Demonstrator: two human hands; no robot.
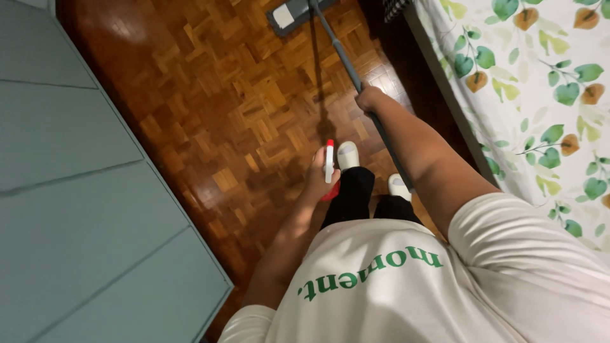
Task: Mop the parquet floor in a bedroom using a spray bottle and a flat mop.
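Right hand (370, 100): grip wrapped tight round the grey mop handle (346, 60), arm stretched forward over the floor.
Left hand (319, 178): fingers closed on a white spray bottle with a red top (329, 162), held low beside the legs.
Mop head (293, 14): flat grey pad, lay on the parquet floor (222, 108) well ahead of the white slippers (347, 154).
Left side: grey cabinet doors (76, 190) ran along the floor.
Right side: bed with leaf-print sheet (540, 95), just beside the right arm.
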